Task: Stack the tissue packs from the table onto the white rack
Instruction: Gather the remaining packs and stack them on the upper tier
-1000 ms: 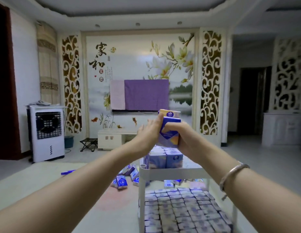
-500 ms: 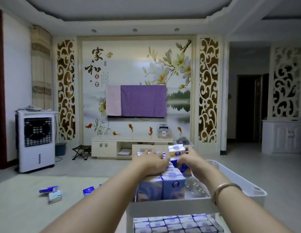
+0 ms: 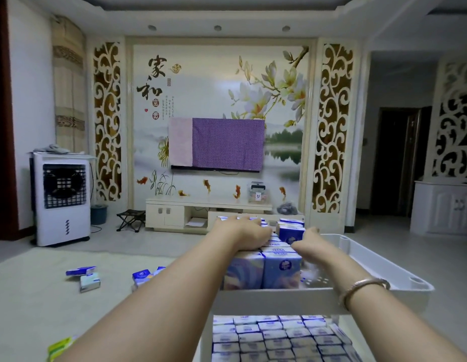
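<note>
The white rack (image 3: pixel 384 270) stands right in front of me. Its top tray holds a block of blue-and-white tissue packs (image 3: pixel 263 270) on the left side. My left hand (image 3: pixel 243 233) lies flat on top of that block, fingers spread. My right hand (image 3: pixel 307 242) grips one tissue pack (image 3: pixel 291 231) at its right side. That pack stands slightly tilted on the far end of the block, and the fingers are partly hidden behind it. The lower shelf (image 3: pixel 279 340) is filled with several rows of packs.
Loose packs lie on the floor at the left (image 3: pixel 83 276) and beside my left forearm (image 3: pixel 142 276). A yellow-green package (image 3: pixel 60 348) shows at the bottom left. Further back are a white air cooler (image 3: pixel 61 199), a folding stool (image 3: pixel 130 218) and a low TV cabinet (image 3: pixel 201 212).
Both hands came down from chest height with the pack to the rack's top tray. My left hand let go and now lies flat on the stacked packs. The view moved closer to the rack.
</note>
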The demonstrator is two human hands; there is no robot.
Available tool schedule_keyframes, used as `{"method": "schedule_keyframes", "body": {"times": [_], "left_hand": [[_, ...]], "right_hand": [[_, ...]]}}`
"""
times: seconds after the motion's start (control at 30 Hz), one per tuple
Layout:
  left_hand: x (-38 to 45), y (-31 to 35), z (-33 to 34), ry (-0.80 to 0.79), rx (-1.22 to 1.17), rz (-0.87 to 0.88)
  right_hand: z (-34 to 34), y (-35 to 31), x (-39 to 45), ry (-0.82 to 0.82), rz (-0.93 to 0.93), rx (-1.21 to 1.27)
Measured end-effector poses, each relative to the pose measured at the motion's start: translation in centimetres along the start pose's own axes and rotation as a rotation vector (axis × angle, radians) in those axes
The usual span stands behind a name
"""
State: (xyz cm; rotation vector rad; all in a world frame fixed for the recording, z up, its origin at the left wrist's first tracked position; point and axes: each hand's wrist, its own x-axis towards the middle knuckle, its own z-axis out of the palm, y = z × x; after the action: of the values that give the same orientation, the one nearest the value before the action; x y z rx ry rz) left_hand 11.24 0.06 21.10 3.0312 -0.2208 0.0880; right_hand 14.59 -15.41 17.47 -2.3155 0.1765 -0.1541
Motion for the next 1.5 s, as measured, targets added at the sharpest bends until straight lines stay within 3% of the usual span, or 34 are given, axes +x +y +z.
{"method": "schedule_keyframes", "body": {"times": [0.27,0.57,0.63,0.73,0.83,1.17,1.33,1.5], "left_hand": [[-0.4,0.1,-0.1,-0.011,-0.012,-0.007],[0.0,0.0,0.0,-0.005,-0.035,0.005],[-0.1,-0.1,0.0,0.028,-0.092,0.018],[-0.8,-0.5,-0.4,0.224,-0.375,0.034],[-1.6,-1.6,-1.4,0.438,-0.598,0.015],[-8.3,-10.1,-2.6,0.539,-0.757,0.004],[-12.7,-18.1,0.8,0.513,-0.785,-0.111],[-14.9,-26.8,6.5,0.475,-0.734,-0.276]], "right_hand": [[0.1,0.2,-0.7,-0.253,-0.133,-0.078],[0.0,0.0,-1.5,-0.237,-0.106,-0.079],[-0.3,0.1,-1.5,-0.109,-0.092,-0.103],[-1.3,-0.2,-2.5,0.239,-0.128,0.026],[-2.5,-1.3,-4.6,0.331,-0.281,0.189],[0.6,-12.7,-14.5,0.112,-0.733,0.202],[8.5,-16.3,-16.3,-0.029,-0.713,0.177],[19.4,-15.9,-14.6,-0.215,-0.548,0.098]]}}
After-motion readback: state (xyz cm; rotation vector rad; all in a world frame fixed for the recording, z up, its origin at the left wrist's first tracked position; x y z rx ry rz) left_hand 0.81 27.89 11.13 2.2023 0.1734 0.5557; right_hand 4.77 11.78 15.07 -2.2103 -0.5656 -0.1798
